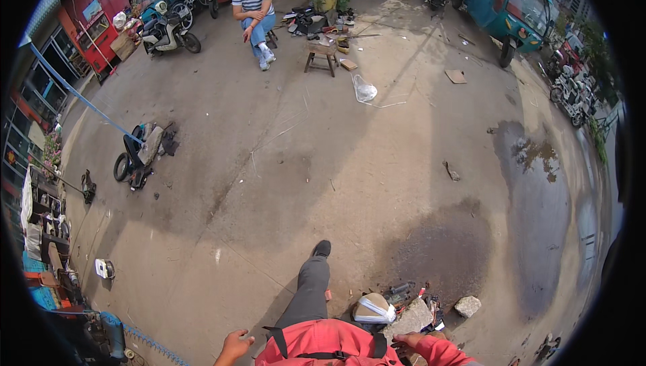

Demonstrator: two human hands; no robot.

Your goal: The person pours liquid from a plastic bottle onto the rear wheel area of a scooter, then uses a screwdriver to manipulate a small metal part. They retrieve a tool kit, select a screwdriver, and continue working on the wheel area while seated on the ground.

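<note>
My left hand (235, 343) hangs beside my red jacket (323, 342) at the bottom of the head view, empty, with its fingers apart. My right hand (408, 342) is at the other side of the jacket, fingers loosely bent and apart, seemingly holding nothing. My leg in grey trousers (307, 288) steps forward on the pavement. Near my right hand lie a pale concrete chunk (412, 319), a tan bundle with white straps (369, 309), some small dark tools (400, 290) and a smaller stone (468, 307).
A person (252, 13) sits ahead beside a low wooden stool (321, 50). A propped-up motorbike part (141, 157) stands left, a loaded cart (47, 225) and blue cylinder (113, 336) at the left edge. Scooters (168, 33), a teal three-wheeler (501, 9) and wet patches (531, 231) surround the yard.
</note>
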